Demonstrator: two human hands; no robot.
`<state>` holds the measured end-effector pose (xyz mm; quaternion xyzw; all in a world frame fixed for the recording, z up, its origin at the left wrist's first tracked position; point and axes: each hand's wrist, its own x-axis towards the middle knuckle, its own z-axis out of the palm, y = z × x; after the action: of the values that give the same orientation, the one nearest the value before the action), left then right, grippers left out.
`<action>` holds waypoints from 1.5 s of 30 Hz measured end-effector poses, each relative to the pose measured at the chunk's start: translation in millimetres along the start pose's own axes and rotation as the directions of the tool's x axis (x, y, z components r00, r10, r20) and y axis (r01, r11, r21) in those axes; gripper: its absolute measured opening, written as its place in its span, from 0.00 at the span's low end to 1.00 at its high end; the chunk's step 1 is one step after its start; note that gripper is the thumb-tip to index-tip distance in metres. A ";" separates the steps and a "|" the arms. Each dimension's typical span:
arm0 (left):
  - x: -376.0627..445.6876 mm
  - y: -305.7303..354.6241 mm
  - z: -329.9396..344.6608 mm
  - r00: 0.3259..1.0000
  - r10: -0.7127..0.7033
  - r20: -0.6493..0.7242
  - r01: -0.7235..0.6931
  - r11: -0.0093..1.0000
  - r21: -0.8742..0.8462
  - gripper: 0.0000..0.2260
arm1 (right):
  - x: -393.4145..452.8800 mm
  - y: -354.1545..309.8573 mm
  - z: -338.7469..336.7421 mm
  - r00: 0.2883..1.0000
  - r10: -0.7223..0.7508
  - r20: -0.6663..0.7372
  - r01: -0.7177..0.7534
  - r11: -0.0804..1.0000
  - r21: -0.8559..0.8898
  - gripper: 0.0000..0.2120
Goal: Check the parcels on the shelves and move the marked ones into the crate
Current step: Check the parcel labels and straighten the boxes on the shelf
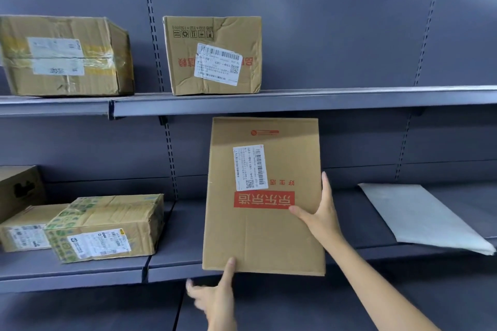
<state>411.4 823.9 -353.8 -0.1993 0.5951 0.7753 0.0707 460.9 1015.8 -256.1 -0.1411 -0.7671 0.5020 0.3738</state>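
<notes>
A flat brown cardboard parcel with a white label and a red printed block stands tilted upright at the front of the lower shelf. My right hand grips its right edge, thumb on the front face and fingers behind. My left hand holds the bottom edge from below, thumb up on the front. No crate is in view.
The upper shelf carries two brown boxes: a taped one at the left and a labelled one at the middle. On the lower shelf lie a green-taped box, a smaller box and a white mailer.
</notes>
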 end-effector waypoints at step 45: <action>42.9 87.2 -29.8 0.556 0.768 0.318 -0.748 0.296 0.594 0.42 | -111.3 66.2 35.4 0.772 0.627 -0.101 -0.357 0.560 0.748 0.19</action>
<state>348.8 765.5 -299.0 0.1348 0.8536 0.4398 -0.2444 500.8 956.6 -369.8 -0.2920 -0.3680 0.8007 0.3717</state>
